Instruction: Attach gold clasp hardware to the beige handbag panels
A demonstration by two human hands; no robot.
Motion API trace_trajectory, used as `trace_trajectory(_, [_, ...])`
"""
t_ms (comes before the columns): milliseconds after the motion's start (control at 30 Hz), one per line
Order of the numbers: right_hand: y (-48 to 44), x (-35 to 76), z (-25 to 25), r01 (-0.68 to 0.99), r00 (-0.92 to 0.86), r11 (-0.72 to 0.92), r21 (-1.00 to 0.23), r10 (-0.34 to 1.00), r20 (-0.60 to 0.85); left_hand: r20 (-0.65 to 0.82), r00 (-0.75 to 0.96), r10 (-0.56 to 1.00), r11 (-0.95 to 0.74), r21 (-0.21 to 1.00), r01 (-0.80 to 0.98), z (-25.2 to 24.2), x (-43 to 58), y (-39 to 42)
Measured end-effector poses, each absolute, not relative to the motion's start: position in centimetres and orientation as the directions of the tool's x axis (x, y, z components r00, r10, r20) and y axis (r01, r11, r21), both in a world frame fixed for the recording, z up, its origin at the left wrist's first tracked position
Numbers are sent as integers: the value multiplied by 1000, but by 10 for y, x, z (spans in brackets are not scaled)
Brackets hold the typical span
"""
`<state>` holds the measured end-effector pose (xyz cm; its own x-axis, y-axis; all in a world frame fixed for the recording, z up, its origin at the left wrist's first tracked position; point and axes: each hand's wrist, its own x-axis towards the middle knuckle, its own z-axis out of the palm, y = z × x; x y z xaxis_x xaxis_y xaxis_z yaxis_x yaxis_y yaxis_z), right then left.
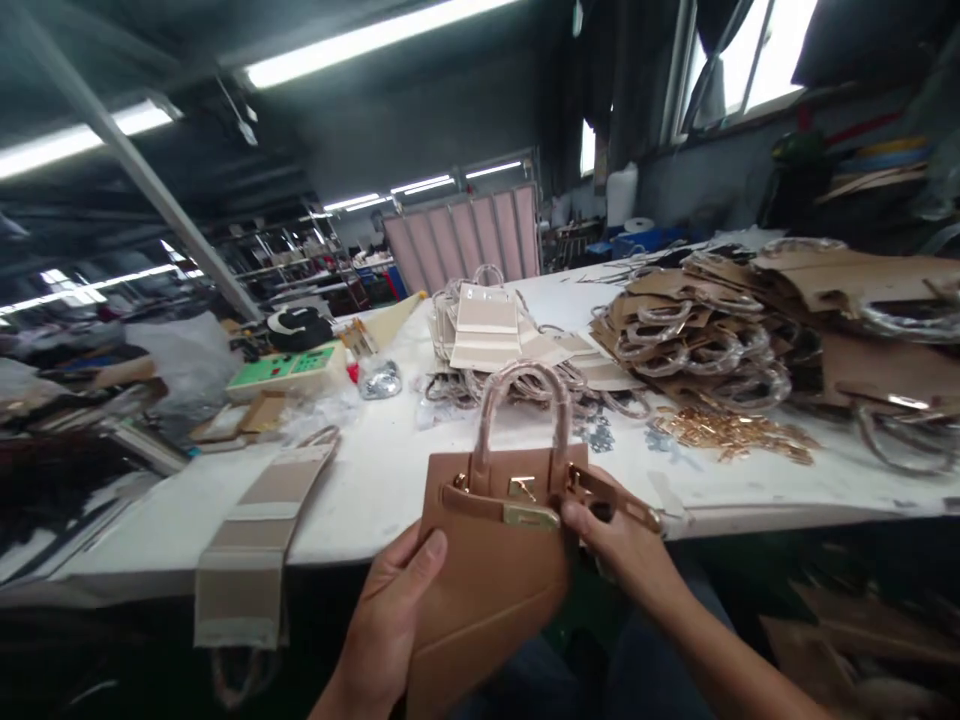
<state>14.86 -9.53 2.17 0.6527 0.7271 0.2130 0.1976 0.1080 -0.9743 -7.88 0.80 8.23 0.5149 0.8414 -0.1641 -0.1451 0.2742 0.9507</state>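
A brown handbag (491, 575) is held up in front of me at the table's front edge. Its handle (559, 405) stands upright, wrapped in clear plastic. A strap with a gold metal plate (531, 515) lies across the front, below a small gold clasp (521, 487). My left hand (390, 615) grips the bag's left side, thumb on the front panel and fingers hidden behind. At the upper right side, my right hand (626, 550) is closed on the bag near the strap's end, its thumb in front. A second strap end (619, 495) sticks out to the right above that hand.
Beige bag panels with handles (486, 330) are stacked at mid-table. Brown bag pieces (675, 320) pile up on the right, near loose gold hardware (735, 432). A long beige panel (251, 540) hangs over the front edge at left. A green-topped machine (285, 368) stands behind it.
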Motion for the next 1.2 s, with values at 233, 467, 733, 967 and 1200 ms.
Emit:
trace_trajectory(233, [-91, 163, 69, 216, 693, 154, -964, 671, 263, -133, 499, 857, 312, 903, -296, 87, -69, 22])
trace_trajectory(467, [-94, 194, 46, -2, 764, 152, -988, 638, 96, -128, 609, 783, 323, 920, -222, 78, -37, 30])
trace_trajectory(733, [-89, 203, 36, -143, 785, 121, -982, 618, -38, -56, 605, 794, 194, 967, -165, 57, -17, 41])
trace_trajectory(967, [-80, 204, 35, -83, 762, 34, -996, 647, -41, 60, 557, 828, 24, 990, -142, 55, -7, 57])
trace_trajectory(1200, [-74, 219, 15, -7, 700, -64, -998, 712, -50, 12, 457, 890, 104, 968, -228, 14, 8, 57])
